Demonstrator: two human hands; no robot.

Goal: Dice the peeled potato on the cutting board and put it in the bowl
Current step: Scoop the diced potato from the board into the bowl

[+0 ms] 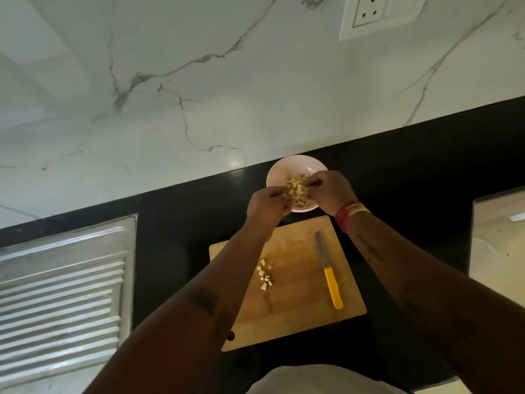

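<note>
most diced pale potato cubes (297, 190) already sit in the round white bowl (277, 173) at centre frame, where my left hand (268, 204) and right hand (331, 191) hover. each grip is curled, though i cannot tell whether it holds cubes. i judge a few leftover cubes (264, 274) on the wooden cutting board (295, 314) remain to move.

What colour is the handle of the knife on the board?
Yellow; the knife handle shows clearly in the head view.

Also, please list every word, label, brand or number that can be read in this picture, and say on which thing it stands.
None: no text can be read.
The wall socket has no visible lettering.
The knife, cutting board and bowl show no brand or label.
The dark marks on both forearms are too blurred to read.
</note>
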